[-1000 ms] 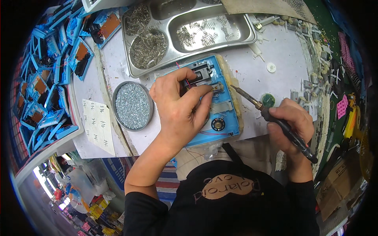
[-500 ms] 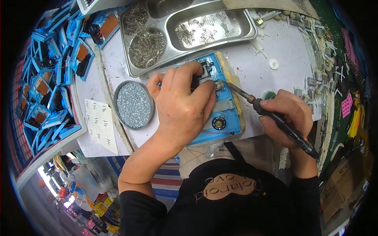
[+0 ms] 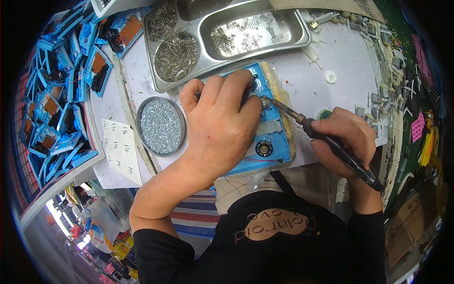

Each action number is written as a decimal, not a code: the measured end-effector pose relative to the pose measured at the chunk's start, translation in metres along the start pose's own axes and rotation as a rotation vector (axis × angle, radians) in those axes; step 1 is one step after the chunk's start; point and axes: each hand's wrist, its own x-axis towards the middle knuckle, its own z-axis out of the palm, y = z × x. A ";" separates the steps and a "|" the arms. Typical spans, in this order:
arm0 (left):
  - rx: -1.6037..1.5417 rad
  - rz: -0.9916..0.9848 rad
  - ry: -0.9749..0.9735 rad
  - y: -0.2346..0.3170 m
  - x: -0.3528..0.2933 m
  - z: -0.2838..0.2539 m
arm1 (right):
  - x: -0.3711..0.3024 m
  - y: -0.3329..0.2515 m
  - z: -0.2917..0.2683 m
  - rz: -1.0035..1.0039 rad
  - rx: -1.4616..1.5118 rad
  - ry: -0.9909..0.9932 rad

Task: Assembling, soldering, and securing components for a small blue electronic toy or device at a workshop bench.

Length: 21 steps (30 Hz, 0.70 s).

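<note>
The right hand's [image 3: 347, 135] fingers close around a soldering iron [image 3: 332, 146]; the left hand's [image 3: 220, 123] curl over a blue plastic housing [image 3: 281, 147] on the worktop [image 3: 309, 90], any grip hidden. A second ago the iron's tip stood clear; now it is at a small metal part [image 3: 265, 102] beside the left fingertips. The left hand blocks the housing's upper portion; a steel tray [image 3: 246, 53] of springs sits beyond.

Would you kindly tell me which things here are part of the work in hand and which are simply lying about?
Apparently in the job:
soldering iron, in the right hand
blue casing, under the left hand

Untouched, seemingly just lying about:
tray of springs, dish of small bits, perhaps supplies
white wheel
pink piece
paper sheet
</note>
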 end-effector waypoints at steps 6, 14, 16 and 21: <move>-0.001 0.030 0.018 -0.003 0.000 0.001 | 0.000 0.001 0.002 0.000 -0.007 -0.001; 0.017 0.057 0.016 -0.005 -0.001 0.001 | 0.000 -0.002 0.000 0.016 -0.012 0.009; 0.025 0.057 0.015 -0.004 -0.001 0.001 | -0.004 -0.002 -0.001 0.035 0.004 0.037; 0.028 0.063 0.004 -0.004 -0.001 -0.001 | -0.007 -0.006 -0.005 0.052 -0.002 0.062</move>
